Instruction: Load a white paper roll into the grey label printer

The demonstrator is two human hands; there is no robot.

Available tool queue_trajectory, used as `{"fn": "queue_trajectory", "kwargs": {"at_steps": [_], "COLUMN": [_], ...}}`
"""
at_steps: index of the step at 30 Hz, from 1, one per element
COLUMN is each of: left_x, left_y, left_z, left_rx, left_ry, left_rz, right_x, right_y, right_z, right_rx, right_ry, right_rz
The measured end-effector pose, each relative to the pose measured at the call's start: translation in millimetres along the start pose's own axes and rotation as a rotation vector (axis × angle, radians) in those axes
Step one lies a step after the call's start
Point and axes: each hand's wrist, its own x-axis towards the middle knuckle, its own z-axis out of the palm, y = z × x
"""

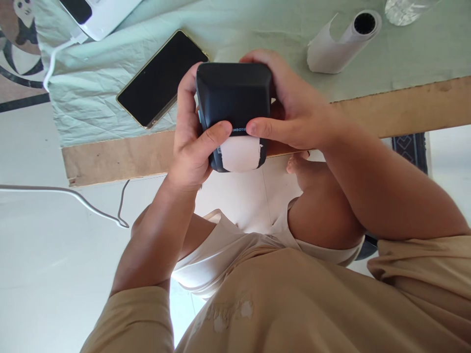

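A small black box-shaped printer (233,95) is held in the air over the table's near edge. My left hand (191,142) grips its left side, thumb pressed on the front. My right hand (290,113) wraps its right side, thumb on the front next to the left thumb. A strip of white paper (241,153) sticks out of the printer's lower end, just under both thumbs.
A black smartphone (162,78) lies on the pale green cloth (91,93) to the left. A white paper roll (342,41) lies at the back right, near a glass (405,10). A white device (99,14) with cable (55,54) sits at back left. Wooden table edge (117,157) runs below.
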Motion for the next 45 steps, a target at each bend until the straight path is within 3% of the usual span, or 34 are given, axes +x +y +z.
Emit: {"fn": "queue_trajectory", "kwargs": {"at_steps": [6,9,10,13,17,24,32,35,38,43,45], "left_x": [-3.4,-3.9,-3.5,-2.3,-2.1,-0.1,1.3,3.9,3.2,4.8,8.5], "left_y": [30.0,41.8,43.0,42.9,43.7,37.3,36.1,32.3,27.2,15.1,9.4], "left_z": [15.0,24.4,25.6,26.0,26.0,16.7,15.2,15.0,14.4,5.1,-0.7], "left_rx": [-0.174,-0.316,-0.281,-0.189,-0.172,-0.197,-0.228,-0.222,-0.197,-0.099,-0.093], "left_ry": [-0.016,0.12,0.086,0.059,0.135,-0.026,0.061,0.053,0.052,-0.078,-0.11], "left_rz": [-0.082,-0.166,-0.163,-0.161,-0.212,-0.122,-0.211,-0.16,-0.115,-0.085,-0.067], "right_x": [-2.0,-3.1,-3.3,-3.7,-4.5,-4.9,-5.5,-8.6,-11.2,-8.2,-5.1], "right_y": [-12.8,-18.0,-19.5,-23.0,-24.5,-23.2,-20.9,-25.6,-38.4,-64.1,-66.4], "right_z": [-0.2,-0.6,-0.7,-0.3,1.7,-1.2,1.1,0.7,1.1,7.9,8.3], "right_rx": [-0.012,-0.09,-0.101,-0.111,-0.147,-0.14,-0.201,-0.323,-0.452,-0.282,-0.245], "right_ry": [0.033,0.133,0.161,0.2,0.187,0.1,0.127,0.215,0.402,0.644,0.65], "right_rz": [0.07,0.048,0.032,0.009,0.004,-0.015,0.053,0.038,-0.014,0.016,0.052]}}
